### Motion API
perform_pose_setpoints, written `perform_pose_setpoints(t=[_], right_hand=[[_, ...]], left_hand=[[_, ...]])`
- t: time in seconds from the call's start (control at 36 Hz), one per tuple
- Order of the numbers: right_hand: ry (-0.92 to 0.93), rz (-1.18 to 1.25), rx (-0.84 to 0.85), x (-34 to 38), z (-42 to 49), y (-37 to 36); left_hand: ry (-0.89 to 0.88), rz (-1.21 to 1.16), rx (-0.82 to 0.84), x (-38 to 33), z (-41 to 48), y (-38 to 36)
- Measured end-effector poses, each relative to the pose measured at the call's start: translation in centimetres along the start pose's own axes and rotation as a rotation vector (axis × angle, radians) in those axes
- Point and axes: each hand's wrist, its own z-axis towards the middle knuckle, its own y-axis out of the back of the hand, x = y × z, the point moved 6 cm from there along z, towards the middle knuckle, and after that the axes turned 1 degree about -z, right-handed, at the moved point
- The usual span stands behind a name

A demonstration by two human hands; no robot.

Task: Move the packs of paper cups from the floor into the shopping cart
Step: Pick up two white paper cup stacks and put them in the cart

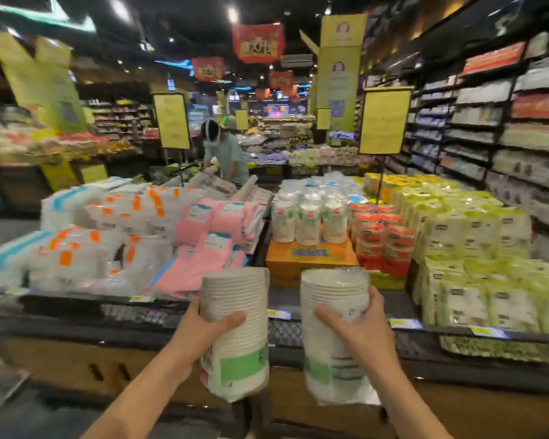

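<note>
Gripping one pack of paper cups each, both hands are raised side by side in front of a display stand [286,334]; the left hand [203,327] curls its fingers and thumb round the middle of the left pack [236,289], which stands roughly upright with a green label below the grip; the right hand [358,331] wraps round the right pack [333,293], thumb across the near side, fingertips on the far right edge, loose clear wrapping hanging beneath; the two packs are near each other but apart, both held in the air.

Just behind them, on the stand, sits an orange box [311,258] with more cup packs [308,220] standing upright on top; red packs [384,245] stand just beside the box on its right, and yellow-green packs [476,236] fill the space beyond; to the left lie pink packs [210,236] and clear packs [86,248] with orange labels; a yellow sign [384,122] rises on a pole behind the stand; farther back a person [229,150] bends over another display; stocked shelves [504,122] line the right side; much of the view is blurred.
</note>
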Motion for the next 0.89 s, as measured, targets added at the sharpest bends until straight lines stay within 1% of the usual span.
perform_pose_setpoints(t=[0.11, 0.19, 0.33, 0.47, 0.58, 0.67, 0.78, 0.89], right_hand=[[0.078, 0.033, 0.212, 3.1, 0.0, -9.8], [0.140, 0.025, 0.318, 6.1, -0.9, -17.1], [0.220, 0.025, 0.498, 10.6, -4.0, -29.5], [0.224, 0.038, 0.672, 13.3, -8.0, -42.0], [0.240, 0.039, 0.746, 14.9, -11.3, -51.5], [0.252, 0.015, 0.838, 16.6, -13.9, -58.0], [0.253, -0.017, 0.898, 18.2, -16.6, -65.6], [0.277, -0.043, 0.967, 19.4, -18.7, -72.3]], left_hand=[[0.029, -0.039, -0.241, 1.1, -2.3, 10.5], [0.074, -0.072, -0.399, 2.0, -4.7, 17.8], [0.066, -0.135, -0.621, 3.4, -8.4, 28.1], [0.006, -0.188, -0.756, 5.6, -11.6, 38.5], [0.004, -0.205, -0.781, 7.3, -13.3, 46.5], [0.028, -0.217, -0.810, 8.8, -14.3, 52.3], [0.074, -0.255, -0.907, 10.6, -15.6, 58.3], [0.062, -0.281, -1.011, 11.3, -16.2, 63.0]])
